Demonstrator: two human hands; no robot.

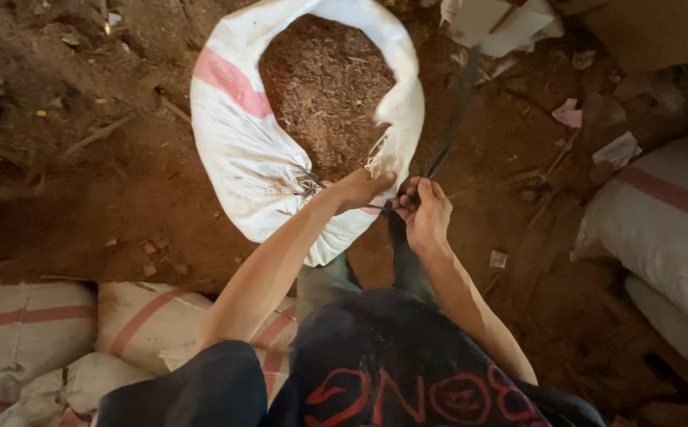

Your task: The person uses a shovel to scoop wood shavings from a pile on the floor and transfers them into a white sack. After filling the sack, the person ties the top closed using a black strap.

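A large white woven sack [241, 150] with a red stripe stands open on the dirt floor, filled with brown sawdust-like material [324, 87]. My left hand [360, 190] pinches the sack's near rim. Right beside it, my right hand [423, 209] grips a thin dark cord [455, 119] that runs up and away past the sack's right edge. A bit of dark thread also shows at the rim near the left hand.
Filled white sacks with red stripes lie at the lower left [35, 332] and along the right side [668, 229]. Scraps of paper [569, 115] and sticks litter the brown dirt floor [122, 190]. A torn white bag [502, 24] lies at the top.
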